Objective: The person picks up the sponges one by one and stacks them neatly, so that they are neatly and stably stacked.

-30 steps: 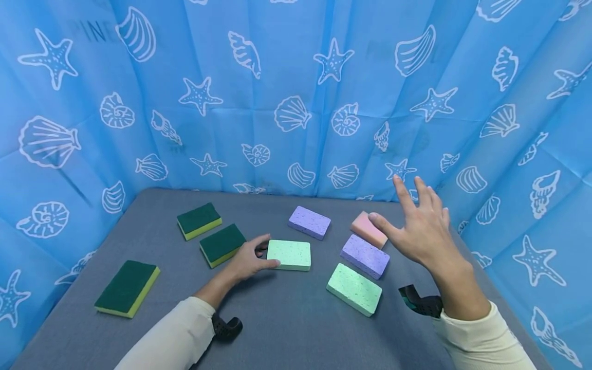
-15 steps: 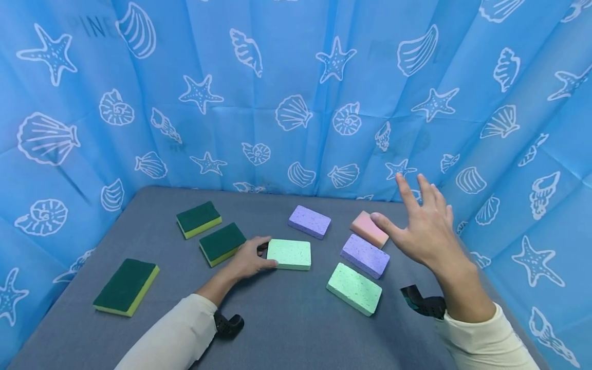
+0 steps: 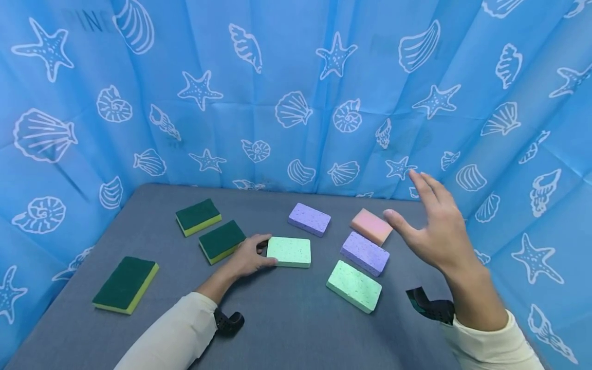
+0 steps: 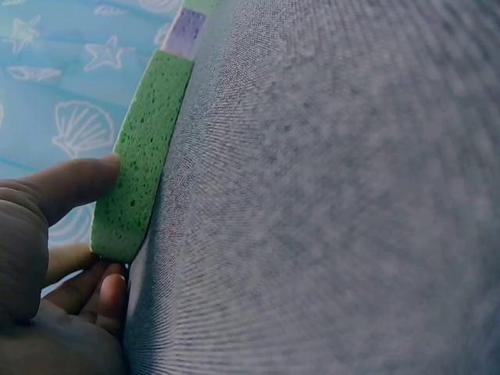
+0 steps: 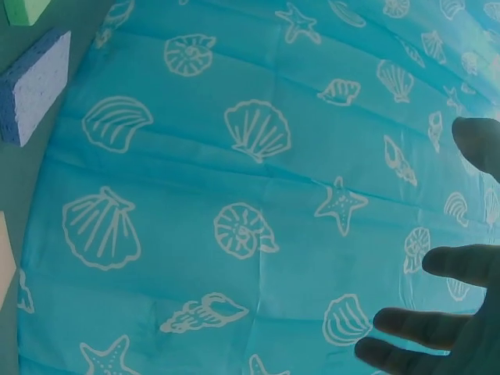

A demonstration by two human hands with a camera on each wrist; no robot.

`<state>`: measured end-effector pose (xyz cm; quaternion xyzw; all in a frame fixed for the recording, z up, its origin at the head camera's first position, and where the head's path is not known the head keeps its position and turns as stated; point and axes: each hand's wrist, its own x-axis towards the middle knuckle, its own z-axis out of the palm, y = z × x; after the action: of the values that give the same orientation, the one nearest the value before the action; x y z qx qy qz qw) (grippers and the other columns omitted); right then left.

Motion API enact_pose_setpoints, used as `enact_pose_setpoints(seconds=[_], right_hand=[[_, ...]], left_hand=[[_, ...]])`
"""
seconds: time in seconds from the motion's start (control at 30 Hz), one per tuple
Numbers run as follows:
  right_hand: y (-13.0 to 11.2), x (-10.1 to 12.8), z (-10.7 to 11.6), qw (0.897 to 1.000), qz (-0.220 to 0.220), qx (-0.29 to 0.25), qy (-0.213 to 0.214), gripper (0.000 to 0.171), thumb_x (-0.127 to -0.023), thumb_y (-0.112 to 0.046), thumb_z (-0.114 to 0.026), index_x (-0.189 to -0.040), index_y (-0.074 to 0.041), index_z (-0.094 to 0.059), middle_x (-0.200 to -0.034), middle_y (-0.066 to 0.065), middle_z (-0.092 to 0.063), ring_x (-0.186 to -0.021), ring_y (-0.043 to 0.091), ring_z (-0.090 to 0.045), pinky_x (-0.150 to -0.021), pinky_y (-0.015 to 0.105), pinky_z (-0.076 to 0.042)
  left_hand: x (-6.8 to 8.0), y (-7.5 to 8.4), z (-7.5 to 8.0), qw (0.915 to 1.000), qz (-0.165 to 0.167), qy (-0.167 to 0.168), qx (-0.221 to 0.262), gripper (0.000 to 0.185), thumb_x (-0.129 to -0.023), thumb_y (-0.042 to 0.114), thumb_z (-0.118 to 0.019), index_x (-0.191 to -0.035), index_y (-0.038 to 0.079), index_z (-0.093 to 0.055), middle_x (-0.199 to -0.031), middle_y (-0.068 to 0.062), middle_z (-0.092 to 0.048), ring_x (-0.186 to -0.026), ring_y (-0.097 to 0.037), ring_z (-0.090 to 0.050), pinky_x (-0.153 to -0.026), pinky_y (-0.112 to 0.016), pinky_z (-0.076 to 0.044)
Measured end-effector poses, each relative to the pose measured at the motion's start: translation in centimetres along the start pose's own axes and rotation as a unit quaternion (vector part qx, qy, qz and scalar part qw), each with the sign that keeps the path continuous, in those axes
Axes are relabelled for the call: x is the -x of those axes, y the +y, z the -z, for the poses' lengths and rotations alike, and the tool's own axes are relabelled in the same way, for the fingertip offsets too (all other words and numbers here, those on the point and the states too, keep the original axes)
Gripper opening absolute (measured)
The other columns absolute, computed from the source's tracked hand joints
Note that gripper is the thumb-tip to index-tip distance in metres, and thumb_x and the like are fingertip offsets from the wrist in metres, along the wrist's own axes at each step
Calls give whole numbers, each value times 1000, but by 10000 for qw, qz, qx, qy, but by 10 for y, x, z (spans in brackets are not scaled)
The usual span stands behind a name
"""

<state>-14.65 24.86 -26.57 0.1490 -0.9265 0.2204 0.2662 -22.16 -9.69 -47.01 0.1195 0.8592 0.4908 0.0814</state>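
Gripping the central mint-green cellulose sponge [image 3: 289, 252] by one end with the left hand [image 3: 247, 257], probably to steady it flat on the grey cloth [image 3: 287, 318], with the right hand [image 3: 439, 231] aloft, empty and spread.

Right wrist cam cuts your right hand [image 5: 478, 312] off at the right edge. Left wrist cam crops your left hand [image 4: 27, 242] at left, the green sponge [image 4: 141, 156] hides one fingertip, and cloth [image 4: 406, 234] blurs. You can't fully read the faint curtain [image 3: 296, 61] lettering [image 3: 91, 20].
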Motion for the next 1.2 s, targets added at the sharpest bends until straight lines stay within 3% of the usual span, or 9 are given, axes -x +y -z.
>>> enact_pose_setpoints(seconds=[0.13,0.23,0.33,0.4,0.57,0.83,1.2], right_hand=[[3,7,-2,9979,299,-314,485,75,-85,-38,-71,-149,-12,-40,-144,18,-41,-130,39,-37,-99,64,-31],[6,12,-4,9938,482,-555,837,70,-86,-33,-72,-146,-10,-44,-138,19,-49,-122,38,-45,-101,43,-36],[8,19,-5,9906,529,-756,1012,66,-86,-25,-72,-145,-9,-46,-133,19,-52,-115,37,-49,-96,22,-34],[9,24,-7,9902,505,-814,1016,66,-86,-21,-72,-145,-9,-46,-132,19,-53,-114,38,-49,-92,14,-31],[12,33,-11,9912,406,-833,949,66,-85,-15,-72,-145,-11,-46,-131,19,-53,-112,35,-51,-91,13,-32],[18,50,-22,9911,194,-1091,737,66,-85,-8,-70,-146,-11,-44,-128,17,-55,-114,1,-47,-90,11,-33],[27,77,-48,9916,-481,-1144,375,64,-86,-8,-71,-145,-6,-44,-126,16,-56,-109,17,-51,-88,12,-33]], left_hand=[[1,1,0,10000,-18,-12,3,72,-81,21,-81,-142,1,-47,-133,-15,-52,-114,-27,-53,-92,-43,-45],[2,1,0,10000,-12,-9,-15,72,-81,21,-81,-142,1,-47,-134,-15,-51,-114,-27,-53,-92,-43,-45],[2,1,0,10000,-1,-12,-37,73,-81,22,-81,-142,1,-47,-134,-15,-51,-114,-27,-53,-93,-43,-45],[2,1,0,10000,-10,-13,-51,73,-81,22,-81,-142,1,-47,-134,-15,-51,-114,-27,-53,-93,-43,-45],[2,1,0,10000,-42,-15,-69,73,-81,22,-80,-142,1,-46,-134,-15,-51,-115,-27,-53,-93,-43,-45],[2,1,1,9999,-93,-9,-122,72,-81,21,-80,-141,0,-46,-134,-15,-51,-116,-27,-52,-93,-42,-45],[2,0,0,9997,-181,4,-152,72,-81,22,-80,-141,1,-47,-135,-15,-50,-118,-28,-51,-93,-42,-45]])
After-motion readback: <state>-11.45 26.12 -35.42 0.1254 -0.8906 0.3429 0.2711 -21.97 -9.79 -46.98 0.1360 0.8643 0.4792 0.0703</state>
